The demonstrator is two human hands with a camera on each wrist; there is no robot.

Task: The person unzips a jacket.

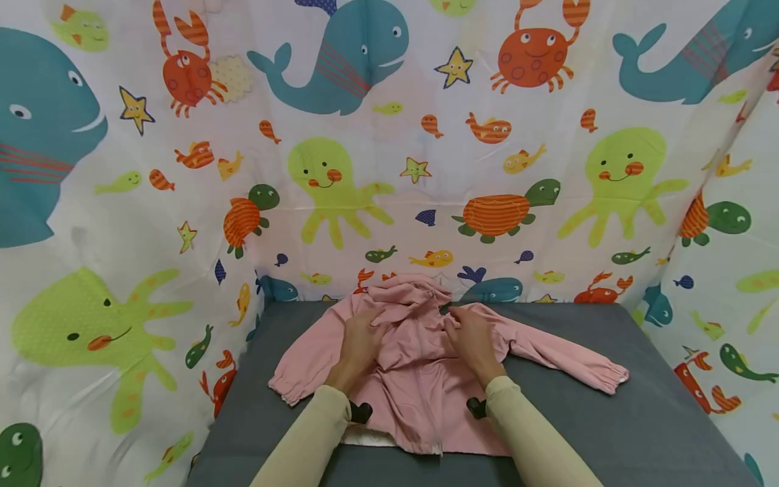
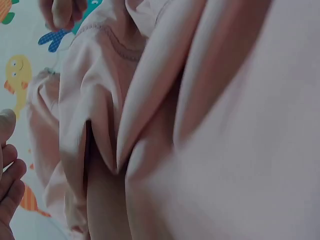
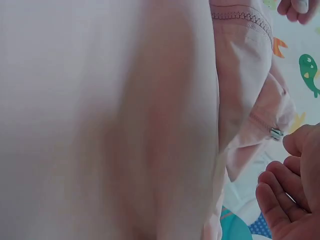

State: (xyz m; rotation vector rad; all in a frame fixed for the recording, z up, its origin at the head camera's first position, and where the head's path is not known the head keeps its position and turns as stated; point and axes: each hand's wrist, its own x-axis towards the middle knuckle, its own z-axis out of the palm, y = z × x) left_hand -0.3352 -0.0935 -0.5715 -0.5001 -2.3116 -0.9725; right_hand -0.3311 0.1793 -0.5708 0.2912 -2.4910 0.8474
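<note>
A pink zip-up jacket (image 1: pixel 398 399) lies spread on the grey table, its front up and its body wrinkled. One sleeve (image 1: pixel 307 352) slants down to the left; the other sleeve (image 1: pixel 566 357) stretches out to the right. My left hand (image 1: pixel 360 341) is over the upper left of the jacket, fingers loosely bent with no cloth between them. Over the upper right is my right hand (image 1: pixel 475 340), relaxed and holding nothing. In the right wrist view, a metal zipper pull (image 3: pixel 276 133) shows close to the right thumb. Folds of pink cloth fill most of both wrist views.
The grey tabletop (image 1: pixel 566 426) extends on both sides of the jacket. A white curtain (image 1: pixel 389 257) printed with sea animals hangs behind the table and along both sides. Small black devices (image 1: pixel 360 412) sit at both wrists, beside the pale sleeves.
</note>
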